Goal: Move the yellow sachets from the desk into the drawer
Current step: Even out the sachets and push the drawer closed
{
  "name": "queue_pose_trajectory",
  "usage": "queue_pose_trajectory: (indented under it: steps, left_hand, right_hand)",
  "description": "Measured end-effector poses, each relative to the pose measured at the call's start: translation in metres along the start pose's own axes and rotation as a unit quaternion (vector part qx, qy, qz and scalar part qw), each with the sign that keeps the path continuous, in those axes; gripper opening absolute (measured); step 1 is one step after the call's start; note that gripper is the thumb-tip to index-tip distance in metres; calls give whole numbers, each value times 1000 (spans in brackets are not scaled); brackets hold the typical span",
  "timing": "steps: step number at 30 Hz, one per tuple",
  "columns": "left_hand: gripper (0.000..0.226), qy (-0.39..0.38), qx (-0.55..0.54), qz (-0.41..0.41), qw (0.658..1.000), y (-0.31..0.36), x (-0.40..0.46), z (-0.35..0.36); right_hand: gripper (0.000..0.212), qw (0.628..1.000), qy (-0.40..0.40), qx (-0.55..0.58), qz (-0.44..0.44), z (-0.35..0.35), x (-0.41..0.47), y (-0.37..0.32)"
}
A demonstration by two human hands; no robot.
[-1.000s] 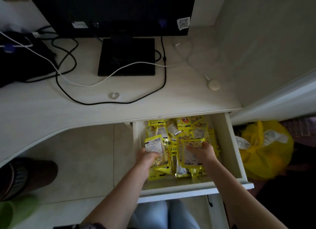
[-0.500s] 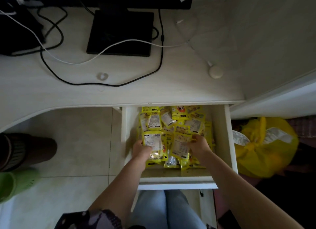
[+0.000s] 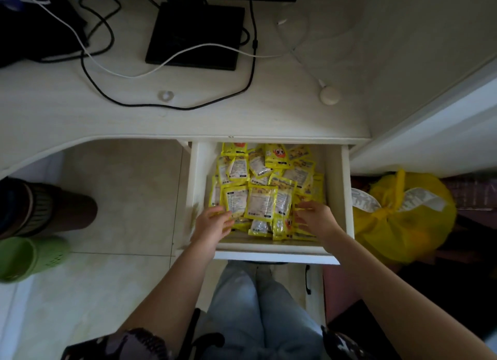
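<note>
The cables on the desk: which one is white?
The thin white cable crossing the black monitor base; the looping cable before it is black.

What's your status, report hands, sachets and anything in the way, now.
Both hands in drawer: left hand and right hand resting on yellow sachets, fingers relaxed. Desk shows no sachets. Nothing obstructing.

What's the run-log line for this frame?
stage: settling | yellow sachets: piled in open drawer | left hand, right hand: on pile | desk: none visible

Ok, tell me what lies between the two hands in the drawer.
In the head view, yellow sachets fill the stretch between the left hand and right hand, piled inside the open drawer.
</note>
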State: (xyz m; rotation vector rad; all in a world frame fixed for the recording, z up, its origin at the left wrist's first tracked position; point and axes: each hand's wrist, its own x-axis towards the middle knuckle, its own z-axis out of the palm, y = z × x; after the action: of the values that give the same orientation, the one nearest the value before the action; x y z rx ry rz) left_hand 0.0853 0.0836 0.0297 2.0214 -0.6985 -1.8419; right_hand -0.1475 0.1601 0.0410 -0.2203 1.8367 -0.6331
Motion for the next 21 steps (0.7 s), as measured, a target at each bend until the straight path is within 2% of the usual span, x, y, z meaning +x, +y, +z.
queue_pose_trajectory:
  steps: [5, 9, 14, 19, 21]
  left_hand:
    - [11, -38, -56, -40, 997, -31, -30, -9]
    - [17, -38, -45, -82, 995, -48, -51, -16]
    - [28, -61, -13, -165, 984, -63, -63, -24]
    - [26, -21, -123, -171, 977, -58, -60, -19]
    - [28, -15, -159, -165, 973, -56, -55, -17]
  right_hand:
    - [12, 989, -35, 143, 31, -7, -38, 28]
    - [12, 980, -35, 180, 76, -12, -57, 52]
    - [16, 954, -30, 236, 181, -13, -64, 74]
    - [22, 921, -56, 303, 241, -16, -63, 79]
    - [25, 913, -59, 326, 238, -17, -64, 75]
